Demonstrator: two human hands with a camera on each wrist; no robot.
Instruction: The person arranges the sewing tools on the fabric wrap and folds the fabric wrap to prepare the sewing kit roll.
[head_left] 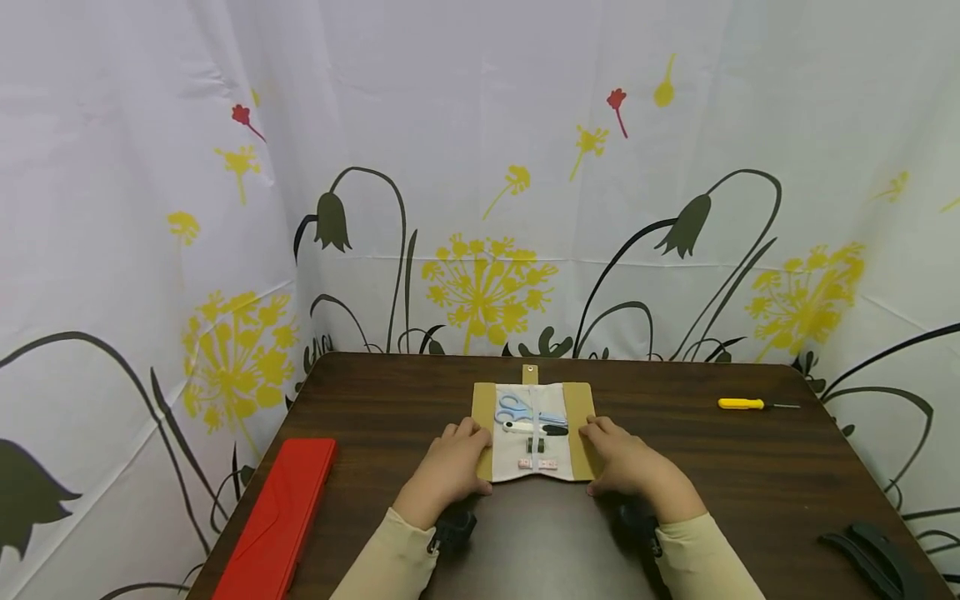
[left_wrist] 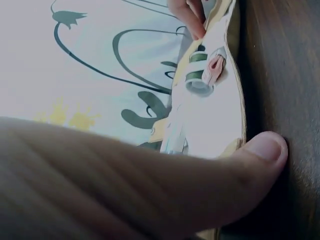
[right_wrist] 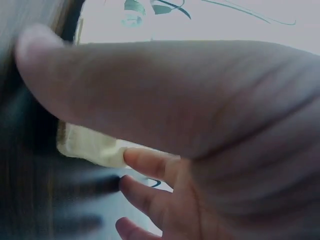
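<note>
A tan sewing kit case [head_left: 579, 425] lies unfolded on the table, its snap tab pointing away. Under a pale strap on its white lining are light blue scissors [head_left: 512, 408], a slim black-and-white tool [head_left: 553, 430], dark green thread spools [left_wrist: 195, 75] and a small pink-and-white folded piece [left_wrist: 215, 69]. My left hand [head_left: 450, 462] rests at the left side of the case, thumb by the near corner. At the opposite side my right hand [head_left: 633, 467] touches the edge; in the right wrist view its fingers [right_wrist: 145, 162] are extended and spread.
A long red box [head_left: 277, 517] lies along the table's left side. A yellow-handled screwdriver [head_left: 742, 404] is at the back right. Near the front right corner sits a black stapler-like object [head_left: 873, 558]. A flower-printed curtain [head_left: 480, 167] hangs behind the brown table [head_left: 390, 392].
</note>
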